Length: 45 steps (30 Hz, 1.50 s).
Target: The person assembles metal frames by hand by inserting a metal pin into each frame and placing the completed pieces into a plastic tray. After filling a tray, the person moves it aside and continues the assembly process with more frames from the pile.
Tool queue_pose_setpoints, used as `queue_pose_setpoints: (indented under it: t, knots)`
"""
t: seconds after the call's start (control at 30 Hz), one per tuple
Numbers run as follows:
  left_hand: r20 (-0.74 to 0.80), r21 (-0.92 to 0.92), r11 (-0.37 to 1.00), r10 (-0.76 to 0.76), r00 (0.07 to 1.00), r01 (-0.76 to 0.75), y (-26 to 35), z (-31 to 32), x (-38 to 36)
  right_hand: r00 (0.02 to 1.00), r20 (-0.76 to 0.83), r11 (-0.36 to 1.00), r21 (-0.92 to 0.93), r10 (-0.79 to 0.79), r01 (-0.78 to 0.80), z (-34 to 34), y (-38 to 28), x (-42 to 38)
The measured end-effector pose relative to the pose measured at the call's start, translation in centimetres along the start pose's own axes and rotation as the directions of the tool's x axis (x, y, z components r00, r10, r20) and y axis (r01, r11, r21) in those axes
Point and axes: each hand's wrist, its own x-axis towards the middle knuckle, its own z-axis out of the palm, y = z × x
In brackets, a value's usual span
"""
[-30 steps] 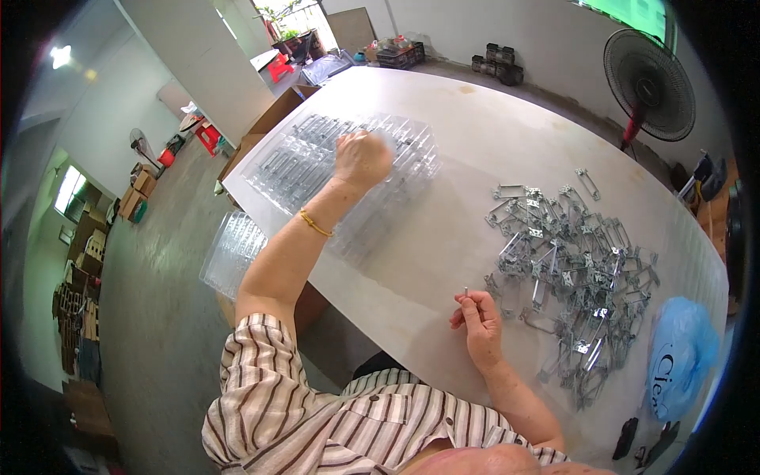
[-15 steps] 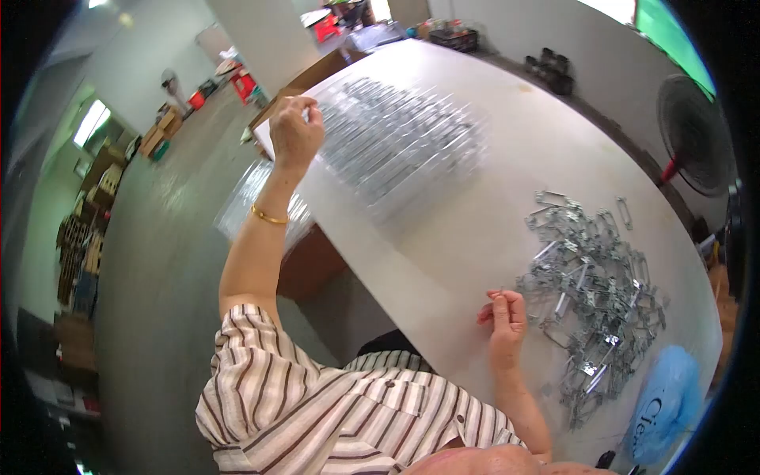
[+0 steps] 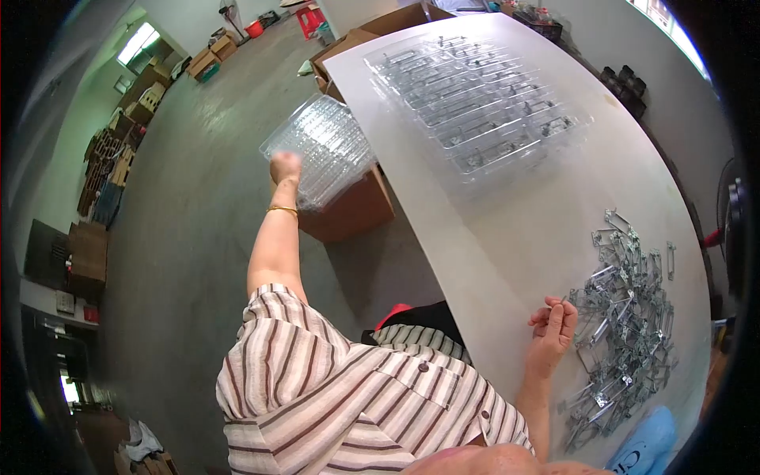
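Note:
My left hand [image 3: 286, 168] is at the near left corner of a clear plastic tray [image 3: 321, 146], which lies on a brown cardboard box beside the table. The fingers look closed on the tray's edge, though motion blurs them. My right hand [image 3: 553, 326] rests over the table at the left side of a heap of small metal latch-like pieces [image 3: 621, 332]. Its thumb and fingers are pinched together; whatever is between them is too small to name. Farther up the table lies a clear tray [image 3: 475, 103] with metal pieces in its rows of slots.
The white table [image 3: 483, 237] has its left edge between my arms. Below that edge stands the cardboard box [image 3: 356, 210]. A blue plastic bag [image 3: 645, 443] sits at the near right corner, and another open box [image 3: 388, 22] stands beyond the table's far left corner.
My left hand has moved from the filled tray's left side, down and off the table, to the clear tray on the box. My right hand stays by the heap, still pinched. The view has shifted left.

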Motion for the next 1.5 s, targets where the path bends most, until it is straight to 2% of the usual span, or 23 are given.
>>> queue_pose_setpoints:
  t: [0.1, 0.23, 0.3, 0.53, 0.63, 0.73, 0.8, 0.83, 0.87, 0.97, 1.0, 1.07, 1.1, 1.13, 1.2, 1.27, 1.37, 1.5]
  knots:
    - [0.032, 0.052, 0.995, -0.087, 0.996, 0.085, -3.3, 0.1, -1.5, 1.0, -0.005, 1.0, -0.031, 0.004, -0.004, 0.0, 0.1, 0.0]
    - [0.109, 0.129, 0.985, -0.127, 0.986, 0.112, -6.2, 0.6, -2.8, 0.999, 0.03, 0.995, -0.1, -0.024, 0.027, -0.6, 0.2, 0.2]
    - [0.143, 0.168, 0.967, -0.214, 0.966, 0.189, -7.1, 1.0, -3.5, 1.0, -0.004, 0.997, -0.078, -0.02, 0.02, -0.3, 0.5, 0.0]
    - [0.181, 0.173, 0.971, -0.198, 0.963, 0.167, -8.0, 3.0, -5.0, 1.0, -0.002, 0.982, -0.188, -0.023, 0.022, -0.1, -0.1, -0.2]
    - [0.145, 0.162, 0.972, -0.194, 0.97, 0.17, -7.4, 3.3, -6.1, 0.999, -0.001, 0.981, -0.191, -0.048, 0.046, 0.4, -0.5, -0.2]
    - [0.08, 0.096, 0.99, -0.114, 0.99, 0.106, -7.8, 3.4, -8.3, 0.999, -0.015, 0.978, -0.208, -0.038, 0.034, 0.4, -0.3, -0.2]
    - [0.041, -0.1, 0.994, -0.033, 0.999, 0.037, -7.3, 3.7, -9.7, 1.0, 0.011, 0.978, -0.207, -0.01, 0.012, 0.5, -0.7, -0.3]
    - [0.064, -0.193, 0.978, -0.064, 0.996, 0.075, -6.7, 4.1, -10.4, 1.0, 0.003, 0.978, -0.208, -0.015, 0.015, 0.6, -0.7, -0.4]
    - [0.069, -0.199, 0.977, -0.059, 0.996, 0.072, -6.3, 4.3, -11.1, 1.0, 0.004, 0.977, -0.213, -0.019, 0.02, 0.7, -0.7, -0.4]
    - [0.167, -0.479, 0.876, 0.037, 0.985, 0.049, -0.8, 2.0, -14.2, 1.0, 0.0, 0.975, -0.222, -0.029, 0.028, 1.0, -0.7, -0.5]
    - [0.172, -0.483, 0.874, 0.038, 0.984, 0.051, 0.6, 1.5, -14.9, 1.0, -0.001, 0.975, -0.221, -0.031, 0.03, 1.0, -0.7, -0.5]
    - [0.189, -0.602, 0.798, 0.174, 0.966, -0.026, 4.1, 0.5, -16.3, 1.0, 0.013, 0.974, -0.225, -0.027, 0.029, 0.7, -0.7, -0.4]
    - [0.133, -0.63, 0.768, 0.256, 0.957, -0.118, 5.5, 0.5, -17.0, 0.999, 0.028, 0.974, -0.223, -0.018, 0.024, 0.6, -0.7, -0.4]
    - [0.135, -0.633, 0.765, 0.258, 0.957, -0.117, 7.2, -0.1, -17.9, 0.999, 0.025, 0.974, -0.226, -0.022, 0.027, 0.7, -0.8, -0.4]
    - [0.113, -0.749, 0.639, 0.385, 0.916, -0.176, 10.8, -2.1, -19.5, 1.0, 0.005, 0.97, -0.243, -0.024, 0.025, 1.0, -1.0, -0.6]
    - [0.151, -0.767, 0.623, 0.405, 0.902, -0.151, 12.8, -3.0, -20.7, 0.999, -0.004, 0.964, -0.265, -0.032, 0.029, 1.1, -1.0, -0.7]
    - [0.067, -0.739, 0.604, 0.508, 0.859, -0.3, 14.4, -2.6, -21.6, 0.999, -0.013, 0.95, -0.312, -0.032, 0.026, 1.1, -0.8, -0.9]
    - [0.06, -0.73, 0.594, 0.55, 0.833, -0.339, 15.7, -2.2, -22.1, 0.999, -0.036, 0.934, -0.357, -0.01, -0.004, 1.5, -0.2, -1.2]
